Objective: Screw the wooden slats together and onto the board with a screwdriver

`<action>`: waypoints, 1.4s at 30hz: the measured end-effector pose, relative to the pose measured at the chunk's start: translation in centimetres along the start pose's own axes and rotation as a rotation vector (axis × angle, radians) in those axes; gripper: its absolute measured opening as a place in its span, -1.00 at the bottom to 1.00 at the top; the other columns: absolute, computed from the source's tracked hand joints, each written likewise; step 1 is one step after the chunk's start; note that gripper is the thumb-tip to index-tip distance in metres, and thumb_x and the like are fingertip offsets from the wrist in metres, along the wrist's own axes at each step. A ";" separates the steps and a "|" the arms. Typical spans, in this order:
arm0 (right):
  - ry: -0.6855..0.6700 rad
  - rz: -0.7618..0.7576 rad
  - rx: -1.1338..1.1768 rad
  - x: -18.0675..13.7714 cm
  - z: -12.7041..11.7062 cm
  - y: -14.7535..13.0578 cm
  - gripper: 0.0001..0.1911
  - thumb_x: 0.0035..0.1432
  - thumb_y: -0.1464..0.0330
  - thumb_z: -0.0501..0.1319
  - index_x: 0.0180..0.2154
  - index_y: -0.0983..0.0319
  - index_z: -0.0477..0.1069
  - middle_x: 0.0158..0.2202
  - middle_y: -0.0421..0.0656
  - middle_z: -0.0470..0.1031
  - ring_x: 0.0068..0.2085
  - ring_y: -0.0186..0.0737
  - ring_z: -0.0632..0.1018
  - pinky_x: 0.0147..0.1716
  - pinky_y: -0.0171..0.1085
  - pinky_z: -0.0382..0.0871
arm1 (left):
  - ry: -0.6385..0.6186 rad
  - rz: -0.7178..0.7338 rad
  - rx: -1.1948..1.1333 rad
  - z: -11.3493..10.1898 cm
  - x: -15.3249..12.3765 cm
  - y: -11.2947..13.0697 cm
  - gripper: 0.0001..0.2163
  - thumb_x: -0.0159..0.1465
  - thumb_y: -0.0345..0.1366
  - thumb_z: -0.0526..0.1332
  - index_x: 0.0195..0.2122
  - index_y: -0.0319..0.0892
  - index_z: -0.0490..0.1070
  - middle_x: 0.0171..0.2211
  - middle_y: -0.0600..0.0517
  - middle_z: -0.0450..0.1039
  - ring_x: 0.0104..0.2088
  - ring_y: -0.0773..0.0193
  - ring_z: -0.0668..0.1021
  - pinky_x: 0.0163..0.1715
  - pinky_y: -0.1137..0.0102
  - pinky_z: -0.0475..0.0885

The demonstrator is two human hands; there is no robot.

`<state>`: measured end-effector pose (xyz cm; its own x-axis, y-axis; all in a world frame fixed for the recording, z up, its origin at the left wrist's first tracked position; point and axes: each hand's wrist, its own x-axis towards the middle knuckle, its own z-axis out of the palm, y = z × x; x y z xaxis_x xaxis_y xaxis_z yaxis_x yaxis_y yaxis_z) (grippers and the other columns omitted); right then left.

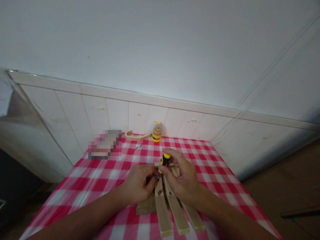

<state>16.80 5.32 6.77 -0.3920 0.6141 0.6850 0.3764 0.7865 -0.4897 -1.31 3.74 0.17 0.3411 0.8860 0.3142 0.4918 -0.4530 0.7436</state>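
Note:
My right hand (183, 176) is closed around the handle of a yellow and black screwdriver (165, 159), which points down at a wooden piece with several pale slats (163, 213). Close to the screwdriver's tip, the thumb and fingers of my left hand (140, 183) are pinched together at the upper end of the left slat. What they pinch is too small and hidden to name. Dark holes or fasteners show in the slats. Partly under my left hand and the slats lies a wooden block (145, 207).
A red and white checked cloth (216, 173) covers the table. Near the wall stand a clear, yellow-based bit case (157, 132) and a curved wooden hook (135, 137). Small thin metal pieces (138, 147) lie in front. A blurred-out flat object (106, 145) lies back left.

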 end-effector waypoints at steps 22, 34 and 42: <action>0.006 0.080 0.049 -0.1 0.5 0.5 -0.56 0.19 0.45 0.33 0.10 0.10 0.39 -0.26 -0.17 0.62 -0.33 -0.17 0.65 -0.36 -0.27 0.57 | 0.049 -0.008 0.092 0.4 0.0 0.3 -0.84 0.21 -0.39 0.16 -0.52 -0.18 0.29 -0.62 0.18 0.23 -0.61 0.44 0.27 -0.56 0.48 0.05; -0.052 -0.116 0.008 -0.2 0.4 0.7 -0.43 0.30 0.48 0.21 0.29 0.07 0.24 0.03 -0.05 0.59 -0.11 -0.15 0.65 -0.12 -0.19 0.61 | 0.048 0.001 0.075 0.3 0.1 0.4 -0.84 0.24 -0.37 0.15 -0.50 -0.18 0.32 -0.59 0.14 0.30 -0.59 0.42 0.32 -0.56 0.48 0.07; -0.067 -0.086 0.024 -0.4 0.2 0.2 -0.37 0.26 0.56 0.16 0.30 0.06 0.22 0.10 -0.06 0.57 -0.04 -0.13 0.66 -0.03 -0.14 0.60 | 0.050 -0.031 0.076 0.2 0.1 0.5 -0.80 0.23 -0.36 0.16 -0.54 -0.18 0.27 -0.62 0.15 0.28 -0.61 0.43 0.30 -0.57 0.49 0.06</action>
<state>16.83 5.30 6.27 -0.4777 0.5464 0.6879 0.3187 0.8375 -0.4439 -0.87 3.56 0.40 0.2854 0.9027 0.3219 0.5613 -0.4297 0.7073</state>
